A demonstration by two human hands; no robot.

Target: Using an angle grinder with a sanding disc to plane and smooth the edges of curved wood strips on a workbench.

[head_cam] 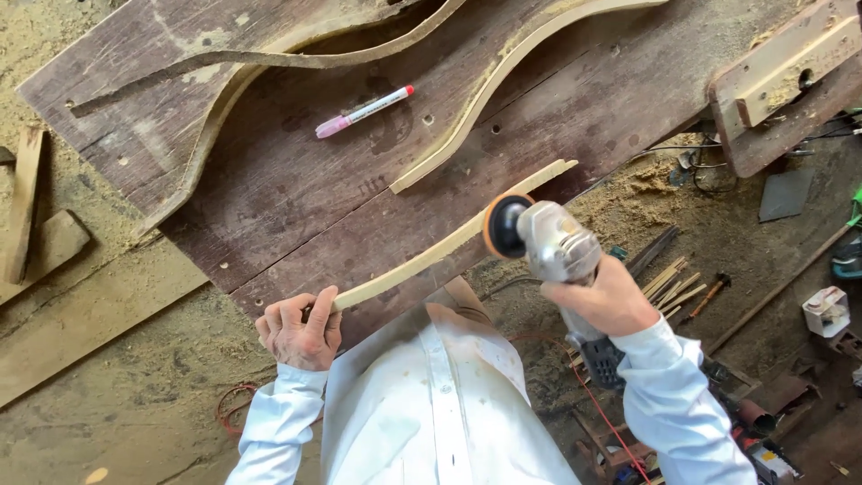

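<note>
On the workbench, hands grip curved strip and grinder

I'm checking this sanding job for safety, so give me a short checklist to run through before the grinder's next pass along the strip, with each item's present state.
1. Left hand grips the near end of the curved wooden strip: ok.
2. Right hand holds the angle grinder by its body: ok.
3. Sanding disc sits against the strip's edge: ok.
4. Left hand's fingers lie well away from the disc: ok.
5. Strip clamped to the workbench: not ok, no clamp in view; hand-held only.
6. Pink marker lies away from the strip's path: ok.
</note>
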